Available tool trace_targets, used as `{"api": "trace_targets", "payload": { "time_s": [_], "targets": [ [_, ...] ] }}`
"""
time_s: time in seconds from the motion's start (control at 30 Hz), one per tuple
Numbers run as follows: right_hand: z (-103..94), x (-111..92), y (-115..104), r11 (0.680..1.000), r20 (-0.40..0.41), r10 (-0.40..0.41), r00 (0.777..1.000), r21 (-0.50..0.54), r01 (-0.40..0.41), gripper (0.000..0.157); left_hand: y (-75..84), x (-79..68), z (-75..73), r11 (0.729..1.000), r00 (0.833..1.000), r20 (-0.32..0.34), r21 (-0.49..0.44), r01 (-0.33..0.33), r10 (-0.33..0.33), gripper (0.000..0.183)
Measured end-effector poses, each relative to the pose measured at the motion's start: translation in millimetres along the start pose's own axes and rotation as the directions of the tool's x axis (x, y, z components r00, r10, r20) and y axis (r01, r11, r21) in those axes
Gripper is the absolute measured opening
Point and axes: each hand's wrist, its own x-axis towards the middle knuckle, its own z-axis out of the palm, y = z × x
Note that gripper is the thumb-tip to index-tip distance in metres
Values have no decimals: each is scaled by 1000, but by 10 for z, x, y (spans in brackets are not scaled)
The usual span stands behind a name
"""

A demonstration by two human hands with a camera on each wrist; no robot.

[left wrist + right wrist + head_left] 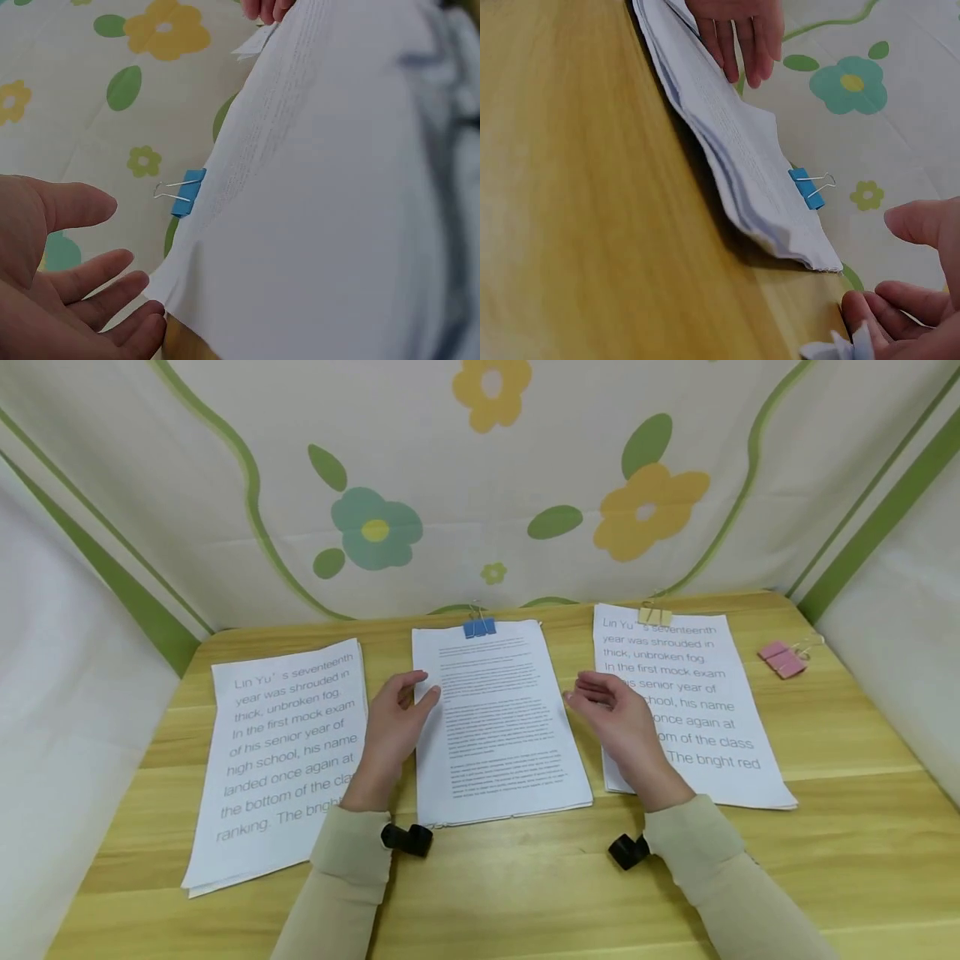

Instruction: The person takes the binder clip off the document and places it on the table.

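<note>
A stack of printed sheets (502,727) lies in the middle of the table in the head view, with a blue binder clip (479,627) on its top edge. My left hand (393,718) is at the left edge of this stack, fingers loosely bent and thumb apart, with nothing in its grasp. On the other side, my right hand (628,727) hovers between the middle stack and the right stack (708,710), also holding nothing. The left wrist view shows the fingertips of the left hand (82,277) close by a corner of the sheets.
A yellow binder clip (655,617) sits on the right stack's top edge. Farther right lies a pink binder clip (783,660) on the wooden table (517,893). A large-print stack (277,760) without a visible clip lies at left. Behind hangs a flowered cloth (450,468).
</note>
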Motion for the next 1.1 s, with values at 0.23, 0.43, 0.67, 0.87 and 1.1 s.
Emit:
{"api": "trace_targets", "payload": {
  "time_s": [0.23, 0.43, 0.67, 0.87, 1.1],
  "targets": [
    [1, 30, 34, 1000, 33, -15, 999, -22, 15, 63, -21, 40, 3, 1000, 1000, -10, -28, 9, -9, 57],
    [27, 27, 10, 998, 75, -15, 997, -65, 20, 65, -25, 44, 10, 998, 998, 17, -28, 53, -53, 70],
    [55, 6, 1, 988, 101, -28, 994, -148, 43, 62, -17, 33, 38, 996, 996, 28, -24, 80, -79, 73],
    [83, 3, 5, 986, 102, -25, 994, -159, 41, 60, -41, 25, 22, 994, 996, 27, -73, 83, -82, 70],
    [69, 5, 6, 985, 100, -21, 995, -169, 37, 60, -55, 44, 46, 991, 998, 17, -119, 65, -64, 70]
  ]
}}
